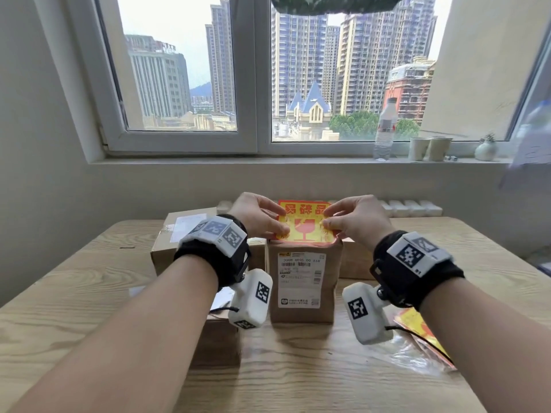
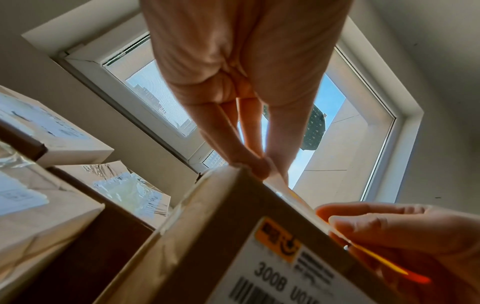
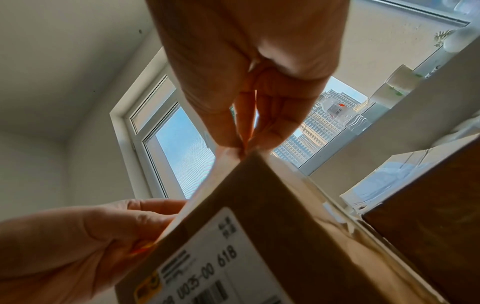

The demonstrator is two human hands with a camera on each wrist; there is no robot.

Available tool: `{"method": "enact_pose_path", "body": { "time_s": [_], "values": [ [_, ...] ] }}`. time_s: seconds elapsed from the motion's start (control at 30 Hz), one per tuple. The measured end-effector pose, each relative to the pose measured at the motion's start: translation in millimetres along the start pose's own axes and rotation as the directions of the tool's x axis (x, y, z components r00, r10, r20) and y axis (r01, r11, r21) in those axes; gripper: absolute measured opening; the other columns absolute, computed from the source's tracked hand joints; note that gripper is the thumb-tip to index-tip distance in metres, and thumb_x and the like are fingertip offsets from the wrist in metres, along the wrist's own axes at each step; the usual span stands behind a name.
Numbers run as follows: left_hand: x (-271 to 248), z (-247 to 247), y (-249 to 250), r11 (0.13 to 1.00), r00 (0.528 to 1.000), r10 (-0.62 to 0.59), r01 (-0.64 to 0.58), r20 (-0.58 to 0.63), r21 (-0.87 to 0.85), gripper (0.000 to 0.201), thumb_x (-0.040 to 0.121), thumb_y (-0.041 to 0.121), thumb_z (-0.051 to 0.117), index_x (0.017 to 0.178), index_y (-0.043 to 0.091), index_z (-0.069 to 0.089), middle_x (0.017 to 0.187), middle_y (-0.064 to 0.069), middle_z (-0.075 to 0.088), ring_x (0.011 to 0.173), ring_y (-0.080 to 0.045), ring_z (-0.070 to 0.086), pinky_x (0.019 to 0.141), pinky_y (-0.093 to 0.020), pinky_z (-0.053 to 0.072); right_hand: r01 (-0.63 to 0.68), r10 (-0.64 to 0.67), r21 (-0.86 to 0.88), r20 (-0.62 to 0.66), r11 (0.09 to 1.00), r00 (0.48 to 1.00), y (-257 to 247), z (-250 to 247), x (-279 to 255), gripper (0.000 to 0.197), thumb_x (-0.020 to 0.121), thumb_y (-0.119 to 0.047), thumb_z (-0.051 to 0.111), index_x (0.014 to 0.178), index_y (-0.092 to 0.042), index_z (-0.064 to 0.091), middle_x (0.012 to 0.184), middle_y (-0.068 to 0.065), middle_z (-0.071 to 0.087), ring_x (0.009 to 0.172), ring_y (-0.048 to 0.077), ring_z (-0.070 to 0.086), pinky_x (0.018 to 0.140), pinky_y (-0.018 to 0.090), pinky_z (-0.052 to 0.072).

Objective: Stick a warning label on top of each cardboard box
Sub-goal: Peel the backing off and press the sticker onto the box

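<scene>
Left hand and right hand pinch 易碎品 label over box marked 618.

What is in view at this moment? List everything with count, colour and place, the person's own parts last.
warning label: one, yellow and red, held over the top of the tall box
tall box: one, brown with a white shipping label, upright at table centre
other boxes: at least three, brown, behind and left of the tall box
spare labels: a stack in clear wrap, yellow and red, table right
table: one, light wood
water bottle: one, clear, on the windowsill
cups: two, pale, on the windowsill
small vase: one, white, on the windowsill
left hand: pinches the label's left edge
right hand: pinches the label's right edge
</scene>
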State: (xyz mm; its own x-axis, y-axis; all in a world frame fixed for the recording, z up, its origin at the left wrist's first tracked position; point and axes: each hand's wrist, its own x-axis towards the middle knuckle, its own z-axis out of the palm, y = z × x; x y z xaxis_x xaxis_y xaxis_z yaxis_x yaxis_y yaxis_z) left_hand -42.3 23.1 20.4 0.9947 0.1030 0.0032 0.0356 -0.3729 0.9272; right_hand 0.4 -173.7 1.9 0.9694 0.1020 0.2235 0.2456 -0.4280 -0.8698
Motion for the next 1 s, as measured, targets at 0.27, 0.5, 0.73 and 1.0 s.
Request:
{"method": "enact_pose_path", "body": {
  "time_s": [0.27,0.5,0.73,1.0],
  "values": [
    [4,4,0,0.992,0.999,0.020,-0.016,-0.028,0.124,0.036,0.061,0.002,0.087,0.093,0.006,0.072,0.086,-0.010,0.071,0.075,-0.020,0.072,0.064,-0.029,0.060,-0.002,0.003,-0.064,0.027,0.998,1.000,0,-1,-1,0.018,0.072,-0.010,0.083,0.075,-0.022,0.071,0.083,0.002,0.072,0.078,0.015,0.070,0.076,0.034,0.061],
    [1,5,4,0.979,0.998,0.026,-0.015,-0.053,0.203,0.036,0.060,0.011,0.089,0.092,0.011,0.072,0.089,-0.007,0.071,0.075,-0.018,0.071,0.059,-0.026,0.059,0.030,-0.028,-0.129,0.014,0.991,1.000,-2,-1,0,0.021,0.068,-0.013,0.087,0.069,-0.025,0.070,0.081,-0.001,0.071,0.077,0.015,0.069,0.080,0.035,0.060],
    [0,9,5,0.955,0.996,0.023,0.003,-0.085,0.297,0.032,0.058,0.016,0.091,0.085,0.016,0.073,0.088,-0.004,0.071,0.071,-0.013,0.071,0.065,-0.029,0.061,0.015,-0.012,-0.274,0.014,0.962,1.000,-9,0,-5,0.021,0.070,-0.021,0.086,0.088,-0.017,0.076,0.091,-0.001,0.070,0.089,0.014,0.065,0.072,0.023,0.049],
    [-6,16,11,0.876,0.993,0.073,-0.019,-0.093,0.482,0.026,0.061,0.023,0.089,0.083,0.019,0.076,0.084,0.003,0.070,0.067,-0.010,0.070,0.065,-0.025,0.059,0.047,-0.039,-0.444,0.026,0.895,0.999,-17,5,-10,0.033,0.068,-0.032,0.086,0.097,-0.020,0.074,0.089,-0.005,0.063,0.090,0.013,0.060,0.077,0.024,0.049]
  ]
}}
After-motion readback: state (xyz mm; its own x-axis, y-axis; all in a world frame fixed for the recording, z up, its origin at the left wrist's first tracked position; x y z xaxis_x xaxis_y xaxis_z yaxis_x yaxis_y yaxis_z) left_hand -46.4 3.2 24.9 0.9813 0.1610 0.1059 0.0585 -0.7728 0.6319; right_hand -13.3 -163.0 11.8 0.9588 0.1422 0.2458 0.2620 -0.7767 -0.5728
